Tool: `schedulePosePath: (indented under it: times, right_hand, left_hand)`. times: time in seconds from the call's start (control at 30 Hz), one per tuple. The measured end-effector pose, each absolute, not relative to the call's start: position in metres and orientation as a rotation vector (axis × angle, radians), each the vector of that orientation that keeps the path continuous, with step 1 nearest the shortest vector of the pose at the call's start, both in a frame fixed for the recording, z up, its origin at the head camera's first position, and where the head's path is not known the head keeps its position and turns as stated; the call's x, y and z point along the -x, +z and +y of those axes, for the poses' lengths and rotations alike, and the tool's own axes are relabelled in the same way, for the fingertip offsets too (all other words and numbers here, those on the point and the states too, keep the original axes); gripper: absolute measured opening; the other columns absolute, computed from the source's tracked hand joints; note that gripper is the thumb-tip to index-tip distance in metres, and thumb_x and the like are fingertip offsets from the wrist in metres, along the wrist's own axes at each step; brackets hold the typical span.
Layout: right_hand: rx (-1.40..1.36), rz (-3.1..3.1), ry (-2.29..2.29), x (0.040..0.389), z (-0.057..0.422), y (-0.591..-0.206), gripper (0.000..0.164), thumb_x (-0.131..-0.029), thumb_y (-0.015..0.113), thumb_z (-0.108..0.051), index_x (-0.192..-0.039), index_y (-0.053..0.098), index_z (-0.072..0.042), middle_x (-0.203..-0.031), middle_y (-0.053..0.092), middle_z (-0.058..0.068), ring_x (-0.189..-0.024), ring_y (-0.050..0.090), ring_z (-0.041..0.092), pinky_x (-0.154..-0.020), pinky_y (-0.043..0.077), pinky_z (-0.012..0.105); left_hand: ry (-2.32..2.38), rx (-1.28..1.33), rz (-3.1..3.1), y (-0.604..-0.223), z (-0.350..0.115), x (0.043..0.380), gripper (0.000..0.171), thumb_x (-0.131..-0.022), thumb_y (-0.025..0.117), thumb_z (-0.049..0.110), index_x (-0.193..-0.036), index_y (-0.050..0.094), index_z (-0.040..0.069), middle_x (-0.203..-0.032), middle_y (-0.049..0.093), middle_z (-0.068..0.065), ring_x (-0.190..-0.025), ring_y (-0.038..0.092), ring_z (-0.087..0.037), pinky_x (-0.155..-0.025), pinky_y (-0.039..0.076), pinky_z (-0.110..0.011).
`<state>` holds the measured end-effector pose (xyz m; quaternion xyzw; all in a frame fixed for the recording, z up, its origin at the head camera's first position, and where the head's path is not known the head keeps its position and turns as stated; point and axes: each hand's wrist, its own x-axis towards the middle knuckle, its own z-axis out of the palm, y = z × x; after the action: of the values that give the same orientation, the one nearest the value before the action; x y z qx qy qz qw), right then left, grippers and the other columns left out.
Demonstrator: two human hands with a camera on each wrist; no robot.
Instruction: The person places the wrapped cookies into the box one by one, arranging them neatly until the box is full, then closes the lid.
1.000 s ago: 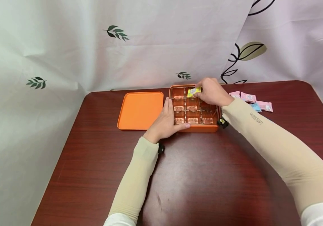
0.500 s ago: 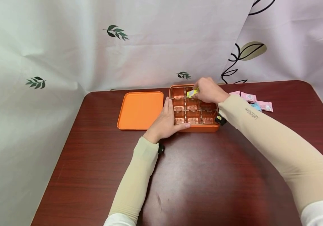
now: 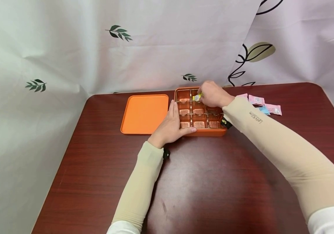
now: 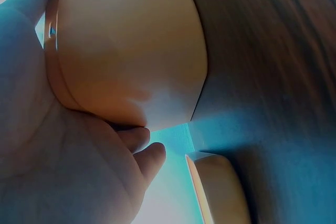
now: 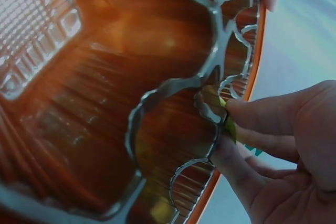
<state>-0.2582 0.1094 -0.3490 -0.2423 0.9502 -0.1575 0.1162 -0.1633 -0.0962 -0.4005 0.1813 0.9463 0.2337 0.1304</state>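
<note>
An orange box [image 3: 210, 133] holds a clear tray insert [image 3: 199, 114] divided into several square compartments. My left hand [image 3: 170, 126] lies against the box's front left corner, fingers straight along the left side and thumb on the front rim. In the left wrist view that hand [image 4: 79, 150] is against the smooth box wall [image 4: 131, 51]. My right hand [image 3: 213, 94] pinches a small yellow wrapped candy [image 3: 197, 97] at the back middle compartment. Between thumb and fingers of the right hand [image 5: 283, 145], a sliver of the yellow wrapper [image 5: 230, 127] shows at the divider edge.
An orange lid [image 3: 145, 113] lies left of the box. Right of the box are several wrapped candies, with a pink candy [image 3: 273, 109] and a blue candy [image 3: 264, 110] among them, partly behind my right sleeve [image 3: 266, 133]. A patterned cloth [image 3: 155, 48] hangs behind the table.
My right hand has shifted slightly left with the yellow candy, which has tipped and sunk into the back middle compartment. The left hand and the box hold still.
</note>
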Motion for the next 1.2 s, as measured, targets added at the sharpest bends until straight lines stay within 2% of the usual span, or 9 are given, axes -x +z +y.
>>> schedulePosePath:
  times: [0.27,0.37,0.53,0.83,1.2]
  right_hand:
    - [0.753,2.785,-0.463,0.256,0.108,-0.354,0.025,-0.097,0.059,-0.004,-0.114,0.071,0.010,-0.115,0.069,0.027,-0.104,0.066,0.040,-0.091,0.052,0.050]
    - [0.742,2.782,-0.468,0.255,0.108,-0.355,0.024,-0.098,0.059,-0.005,-0.113,0.072,0.008,-0.113,0.070,0.025,-0.100,0.067,0.038,-0.088,0.053,0.049]
    - [0.697,2.772,-0.462,0.256,0.110,-0.356,0.026,-0.099,0.057,-0.007,-0.116,0.073,0.006,-0.117,0.070,0.023,-0.107,0.065,0.038,-0.089,0.052,0.049]
    - [0.687,2.785,-0.432,0.258,0.112,-0.357,0.026,-0.099,0.059,-0.012,-0.114,0.075,0.003,-0.114,0.072,0.020,-0.105,0.065,0.037,-0.090,0.050,0.048]
    - [0.666,2.712,-0.505,0.256,0.121,-0.348,0.037,-0.100,0.060,-0.016,-0.133,0.064,0.002,-0.134,0.062,0.021,-0.122,0.056,0.037,-0.099,0.044,0.051]
  left_hand:
    - [0.669,-0.536,2.749,-0.399,-0.096,0.163,0.122,-0.089,0.057,0.071,-0.156,-0.014,-0.002,-0.164,-0.021,-0.019,-0.153,-0.010,-0.024,-0.122,0.012,-0.035]
    - [0.680,-0.530,2.745,-0.399,-0.096,0.163,0.123,-0.089,0.058,0.071,-0.156,-0.014,-0.002,-0.165,-0.021,-0.019,-0.153,-0.011,-0.024,-0.122,0.012,-0.036]
    - [0.700,-0.527,2.741,-0.400,-0.097,0.163,0.123,-0.089,0.059,0.070,-0.156,-0.015,-0.001,-0.165,-0.022,-0.018,-0.152,-0.012,-0.022,-0.122,0.010,-0.036]
    - [0.713,-0.544,2.746,-0.401,-0.097,0.163,0.123,-0.089,0.060,0.069,-0.156,-0.014,-0.002,-0.165,-0.021,-0.019,-0.152,-0.013,-0.022,-0.122,0.010,-0.035]
    - [0.735,-0.522,2.734,-0.401,-0.097,0.163,0.123,-0.089,0.061,0.068,-0.157,-0.015,-0.001,-0.165,-0.022,-0.017,-0.152,-0.013,-0.021,-0.122,0.010,-0.036]
